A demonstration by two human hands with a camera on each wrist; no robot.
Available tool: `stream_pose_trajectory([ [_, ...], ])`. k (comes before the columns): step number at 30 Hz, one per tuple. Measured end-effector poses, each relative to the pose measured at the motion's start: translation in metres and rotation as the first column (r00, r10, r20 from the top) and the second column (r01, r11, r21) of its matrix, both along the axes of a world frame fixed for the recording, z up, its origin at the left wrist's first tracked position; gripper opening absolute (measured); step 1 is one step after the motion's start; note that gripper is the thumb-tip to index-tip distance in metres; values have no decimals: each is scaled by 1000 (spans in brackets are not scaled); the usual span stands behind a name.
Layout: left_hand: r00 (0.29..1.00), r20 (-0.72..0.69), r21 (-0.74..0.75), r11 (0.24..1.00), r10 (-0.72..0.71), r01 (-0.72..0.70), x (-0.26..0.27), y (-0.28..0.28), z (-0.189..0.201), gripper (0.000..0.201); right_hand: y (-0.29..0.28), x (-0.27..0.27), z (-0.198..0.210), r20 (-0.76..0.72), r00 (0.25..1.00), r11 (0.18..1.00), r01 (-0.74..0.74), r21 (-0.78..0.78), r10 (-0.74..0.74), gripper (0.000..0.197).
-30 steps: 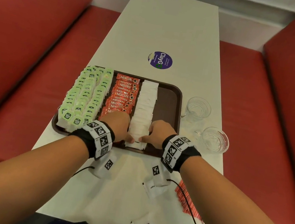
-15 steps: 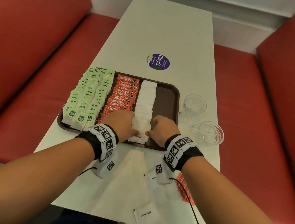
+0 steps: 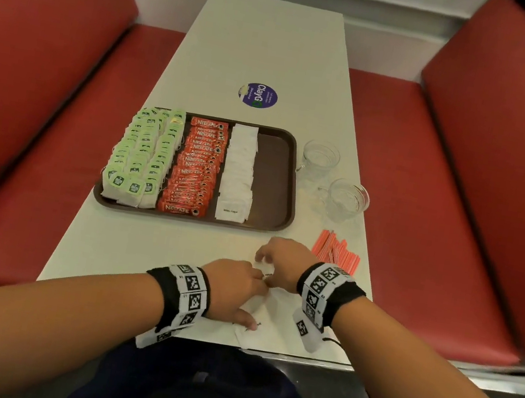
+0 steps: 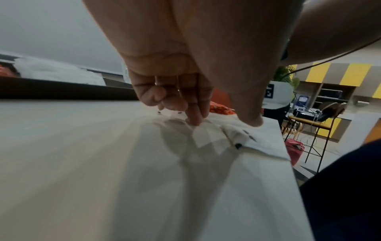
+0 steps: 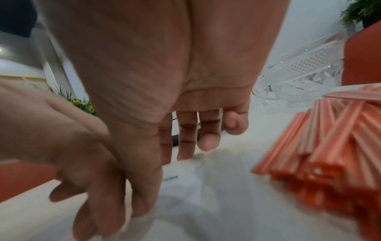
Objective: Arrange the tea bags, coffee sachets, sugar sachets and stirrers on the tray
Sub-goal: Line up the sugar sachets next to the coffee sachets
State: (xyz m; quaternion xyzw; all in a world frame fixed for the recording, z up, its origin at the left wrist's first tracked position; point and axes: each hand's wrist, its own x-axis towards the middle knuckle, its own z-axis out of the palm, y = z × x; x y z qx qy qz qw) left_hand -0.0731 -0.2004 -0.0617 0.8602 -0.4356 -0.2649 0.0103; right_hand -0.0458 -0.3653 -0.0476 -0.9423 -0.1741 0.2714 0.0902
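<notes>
1. Head view: we see the brown tray (image 3: 275, 173) at mid-table, carrying green tea bags (image 3: 141, 154) on its left, orange coffee sachets (image 3: 194, 170) in the middle and a white column of sugar sachets (image 3: 238, 174) to the right of them; the tray's rightmost strip is bare. The orange stirrers (image 3: 337, 251) lie on the table (image 3: 263, 42) near the tray's near right corner, beside two glass cups (image 3: 333, 179). Both hands work at the near edge over loose sugar sachets (image 3: 254, 331): the left hand (image 3: 232, 289) presses on them with thumb and fingers, the right hand (image 3: 281, 263) meets it from the right.
2. Left wrist view: we see the left fingers (image 4: 194, 117) curled down, the tips touching a loose sachet; a firm grip cannot be confirmed.
3. Right wrist view: the right fingers (image 5: 206, 138) hang nearly straight over the white sachets, the stirrers just to the right; whether they pinch anything we cannot tell.
</notes>
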Motion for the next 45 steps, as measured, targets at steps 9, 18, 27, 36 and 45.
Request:
stream_pose_trajectory([
  [9, 991, -121, 23, 998, -60, 64, -7, -11, 2, 39, -4, -9, -7, 11, 1000, 997, 19, -80, -18, 26],
  [18, 983, -161, 122, 991, 82, -63, 18, 4, 7, 48, -1, -6, -1, -68, 982, 974, 184, 132, -176, 24],
  [27, 968, 75, -54, 970, 241, -238, 63, 25, 25, 18, -1, 7, 5, -94, 950, 885, 311, 346, -298, 11],
  [36, 835, -34, -538, 694, 549, -478, 97, 39, 42, 22, 7, 42, 15, 37, 940, 748, 245, 617, -338, 13],
  [45, 630, -231, -507, 461, 741, -729, 117, 56, 29, 14, 18, 74, 15, -42, 909, 685, 342, 643, -414, 12],
])
